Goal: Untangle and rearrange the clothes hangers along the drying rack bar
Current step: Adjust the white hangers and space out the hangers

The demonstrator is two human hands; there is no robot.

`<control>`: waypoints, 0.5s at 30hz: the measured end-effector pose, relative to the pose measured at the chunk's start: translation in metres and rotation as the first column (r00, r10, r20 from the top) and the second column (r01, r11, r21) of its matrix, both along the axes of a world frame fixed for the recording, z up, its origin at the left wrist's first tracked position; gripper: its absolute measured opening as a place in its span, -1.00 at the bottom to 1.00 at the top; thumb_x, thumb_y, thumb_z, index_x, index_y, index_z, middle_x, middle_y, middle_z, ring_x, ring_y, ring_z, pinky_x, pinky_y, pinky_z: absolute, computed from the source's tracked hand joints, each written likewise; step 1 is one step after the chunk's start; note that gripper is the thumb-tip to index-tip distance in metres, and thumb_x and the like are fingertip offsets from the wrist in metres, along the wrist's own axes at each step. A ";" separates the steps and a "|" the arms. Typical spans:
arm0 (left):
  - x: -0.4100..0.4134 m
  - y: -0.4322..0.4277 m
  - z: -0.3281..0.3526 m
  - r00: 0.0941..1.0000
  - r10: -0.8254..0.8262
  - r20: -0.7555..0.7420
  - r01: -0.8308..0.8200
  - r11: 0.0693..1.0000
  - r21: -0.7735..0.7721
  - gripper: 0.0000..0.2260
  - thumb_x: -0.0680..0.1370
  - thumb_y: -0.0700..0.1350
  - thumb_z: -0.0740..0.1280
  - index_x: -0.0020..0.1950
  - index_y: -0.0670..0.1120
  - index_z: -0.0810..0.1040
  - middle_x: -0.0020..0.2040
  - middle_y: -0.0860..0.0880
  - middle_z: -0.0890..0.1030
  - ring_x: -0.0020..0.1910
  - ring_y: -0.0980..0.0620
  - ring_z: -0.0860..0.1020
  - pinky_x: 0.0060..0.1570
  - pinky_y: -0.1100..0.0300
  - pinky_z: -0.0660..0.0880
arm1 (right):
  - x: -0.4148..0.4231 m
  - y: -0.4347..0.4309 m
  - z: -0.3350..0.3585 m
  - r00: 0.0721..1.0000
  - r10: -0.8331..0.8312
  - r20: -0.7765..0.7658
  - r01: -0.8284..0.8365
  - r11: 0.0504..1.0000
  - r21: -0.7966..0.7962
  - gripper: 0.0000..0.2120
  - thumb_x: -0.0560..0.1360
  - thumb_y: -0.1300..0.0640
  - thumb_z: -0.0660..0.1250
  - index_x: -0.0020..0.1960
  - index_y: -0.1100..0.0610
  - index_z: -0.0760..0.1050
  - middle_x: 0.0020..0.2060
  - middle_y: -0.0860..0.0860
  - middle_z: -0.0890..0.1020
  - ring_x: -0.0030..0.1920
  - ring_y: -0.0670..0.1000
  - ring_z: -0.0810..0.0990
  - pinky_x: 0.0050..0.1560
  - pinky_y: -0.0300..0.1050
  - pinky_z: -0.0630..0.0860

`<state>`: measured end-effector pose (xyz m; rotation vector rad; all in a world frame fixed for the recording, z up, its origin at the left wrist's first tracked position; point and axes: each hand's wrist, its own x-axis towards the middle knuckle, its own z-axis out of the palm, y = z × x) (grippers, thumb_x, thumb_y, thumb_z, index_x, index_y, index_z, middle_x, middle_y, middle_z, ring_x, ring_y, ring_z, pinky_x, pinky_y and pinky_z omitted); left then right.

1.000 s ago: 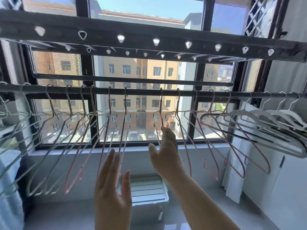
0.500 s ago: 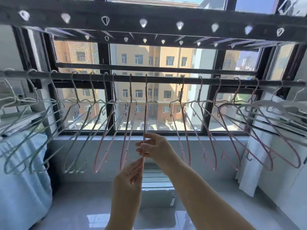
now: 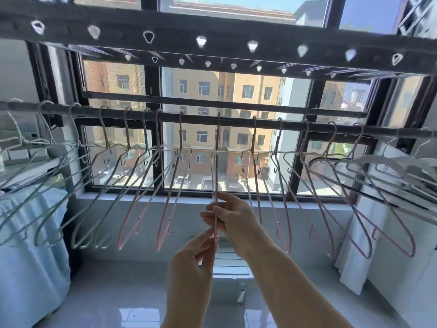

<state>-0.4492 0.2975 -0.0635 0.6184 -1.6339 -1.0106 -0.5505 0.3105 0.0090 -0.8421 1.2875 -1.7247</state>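
No readable text anywhere here: no label, brand, number or sign can be made out on anything in view.
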 end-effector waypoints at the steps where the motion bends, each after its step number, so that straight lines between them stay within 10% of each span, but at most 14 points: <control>1: -0.003 0.000 0.000 1.000 0.002 0.001 -0.002 1.000 0.003 -0.72 0.41 -0.32 0.38 0.02 0.00 0.61 -0.20 0.14 0.67 -0.16 0.23 0.63 -0.09 0.42 0.51 | -0.002 0.001 0.001 1.000 -0.002 -0.003 0.002 1.000 0.003 -0.67 0.53 0.42 0.14 0.27 0.26 0.35 -0.19 0.13 0.56 -0.28 0.01 0.64 -0.22 -0.23 0.60; 15: -0.027 0.013 -0.007 0.996 0.071 0.048 -0.072 0.997 0.019 -0.63 0.40 -0.32 0.41 -0.03 0.17 0.59 -0.27 0.23 0.66 -0.21 0.24 0.63 -0.11 0.40 0.52 | -0.018 0.014 0.000 0.991 0.016 -0.134 -0.005 0.997 0.078 -0.65 0.56 0.37 0.12 0.33 0.21 0.31 -0.06 0.09 0.55 -0.16 0.00 0.62 -0.09 -0.20 0.61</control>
